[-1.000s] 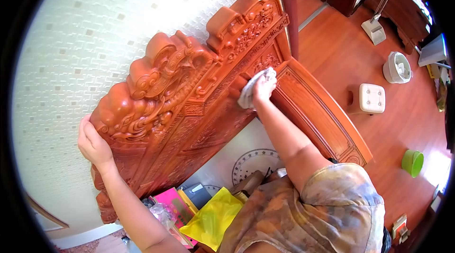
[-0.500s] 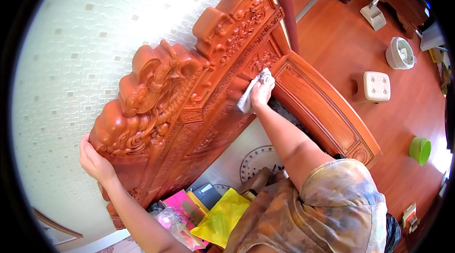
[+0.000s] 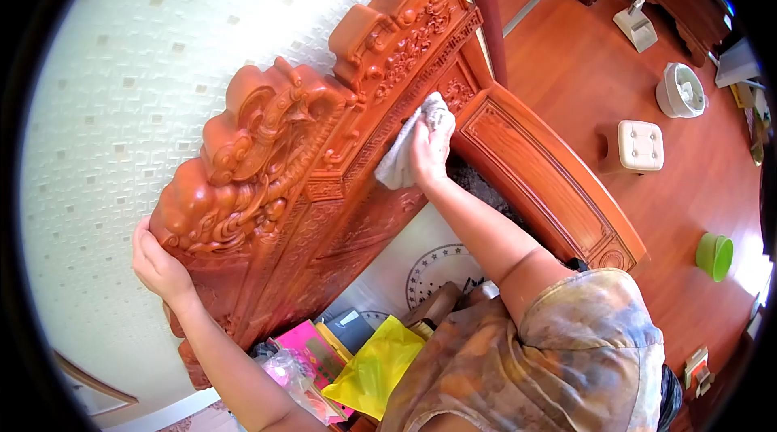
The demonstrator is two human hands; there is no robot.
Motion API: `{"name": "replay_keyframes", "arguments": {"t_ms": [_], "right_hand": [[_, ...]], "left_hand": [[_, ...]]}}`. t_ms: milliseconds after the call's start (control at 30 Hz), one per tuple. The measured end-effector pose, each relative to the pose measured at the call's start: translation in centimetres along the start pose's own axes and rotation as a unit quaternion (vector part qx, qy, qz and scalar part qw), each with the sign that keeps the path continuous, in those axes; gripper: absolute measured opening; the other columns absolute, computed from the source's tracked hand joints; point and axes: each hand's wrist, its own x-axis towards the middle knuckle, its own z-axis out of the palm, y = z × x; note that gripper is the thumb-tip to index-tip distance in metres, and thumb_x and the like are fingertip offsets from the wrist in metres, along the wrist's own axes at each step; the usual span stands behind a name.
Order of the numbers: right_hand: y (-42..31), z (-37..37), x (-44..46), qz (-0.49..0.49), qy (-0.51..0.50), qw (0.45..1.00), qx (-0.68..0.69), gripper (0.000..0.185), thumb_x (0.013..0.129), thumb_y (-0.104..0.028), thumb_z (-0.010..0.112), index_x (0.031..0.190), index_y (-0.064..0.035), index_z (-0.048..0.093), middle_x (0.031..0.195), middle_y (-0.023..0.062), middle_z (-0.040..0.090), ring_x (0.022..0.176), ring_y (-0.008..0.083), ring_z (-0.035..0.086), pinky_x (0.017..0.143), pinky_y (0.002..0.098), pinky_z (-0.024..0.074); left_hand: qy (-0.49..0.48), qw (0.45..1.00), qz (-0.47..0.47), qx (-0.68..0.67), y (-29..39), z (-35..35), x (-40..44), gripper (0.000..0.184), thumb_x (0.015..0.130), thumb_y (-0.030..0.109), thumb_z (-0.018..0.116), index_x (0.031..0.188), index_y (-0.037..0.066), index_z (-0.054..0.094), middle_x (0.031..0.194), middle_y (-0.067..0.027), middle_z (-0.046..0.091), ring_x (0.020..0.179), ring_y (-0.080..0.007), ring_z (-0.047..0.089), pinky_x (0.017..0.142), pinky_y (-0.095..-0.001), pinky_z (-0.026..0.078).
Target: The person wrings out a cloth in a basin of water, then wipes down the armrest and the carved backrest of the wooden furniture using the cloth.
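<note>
While a pale cloth [image 3: 395, 163] lies against the carved wooden headboard [image 3: 291, 213], the right hand [image 3: 431, 147] holds it there, with part of the fabric spreading out beneath the palm and a bunched fold showing past the fingers. The headboard runs slantwise between the two hands: the cloth is on its inner face, near the side panel [image 3: 538, 169], and the left hand [image 3: 162, 266] touches its far outer edge, fingers bent around the rim; whether it grips or only rests, I cannot tell. Behind the headboard stands a patterned wall [image 3: 137, 100]. Near the person's body lie a yellow bag [image 3: 376, 367] and a pink box [image 3: 303, 347]. Farther off, on the wooden floor [image 3: 583, 84], are a cream stool [image 3: 640, 146], a white bin [image 3: 681, 92] and a green bin [image 3: 715, 257].
</note>
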Motion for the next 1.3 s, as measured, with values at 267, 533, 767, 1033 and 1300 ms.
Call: {"name": "replay_keyframes", "arguments": {"t_ms": [267,533,767,1033,1300], "right_hand": [[8.5,-0.3,4.2,0.221,-0.022,0.968,-0.114,0.043,0.077,-0.023,0.046,0.112,-0.0024,0.033,0.109,0.0237,0.046,0.099,0.0384,0.048,0.087,0.0417,0.0373],[2.8,-2.4,4.9,0.131,-0.024,0.991,0.024,0.057,0.075,-0.032,0.052,0.119,-0.0032,0.032,0.118,0.0226,0.033,0.107,0.0371,0.04,0.09,0.0405,0.0348],[1.6,-2.1,5.1,-0.151,0.008,0.988,-0.042,0.039,0.079,-0.012,0.048,0.115,-0.0036,0.035,0.105,0.0205,0.036,0.093,0.0392,0.045,0.08,0.0427,0.0388],[4.8,-1.2,7.8,0.055,0.098,0.993,-0.024,0.038,0.08,-0.016,0.046,0.113,-0.0007,0.035,0.109,0.0218,0.045,0.102,0.0351,0.045,0.089,0.0392,0.0351],[0.6,-4.2,8.9,0.118,-0.011,0.988,-0.096,0.041,0.081,-0.033,0.044,0.114,-0.0093,0.041,0.108,0.0245,0.039,0.094,0.0391,0.049,0.084,0.043,0.0396]], "left_hand": [[-0.008,1.0,0.004,0.01,0.6,0.0,0.1,0.034,0.084,0.018,0.031,0.085,-0.004,0.057,0.08,-0.0114,0.059,0.073,-0.0203,0.055,0.068,-0.0299,0.042],[-0.009,1.0,-0.008,0.006,1.0,0.0,0.0,0.034,0.084,0.019,0.03,0.084,-0.003,0.057,0.079,-0.0108,0.059,0.073,-0.0201,0.055,0.068,-0.03,0.042],[0.0,1.0,-0.008,-0.011,0.3,0.1,0.0,0.034,0.085,0.018,0.031,0.085,-0.004,0.056,0.08,-0.0118,0.059,0.074,-0.0205,0.055,0.069,-0.0299,0.042],[-0.004,1.0,0.002,0.004,0.6,0.0,-0.1,0.034,0.085,0.018,0.03,0.084,-0.004,0.056,0.079,-0.0124,0.059,0.073,-0.021,0.055,0.068,-0.0302,0.042],[-0.004,1.0,0.007,0.028,0.8,0.1,0.1,0.034,0.083,0.019,0.03,0.084,-0.003,0.056,0.078,-0.0126,0.059,0.072,-0.0235,0.055,0.067,-0.0311,0.042]]}}
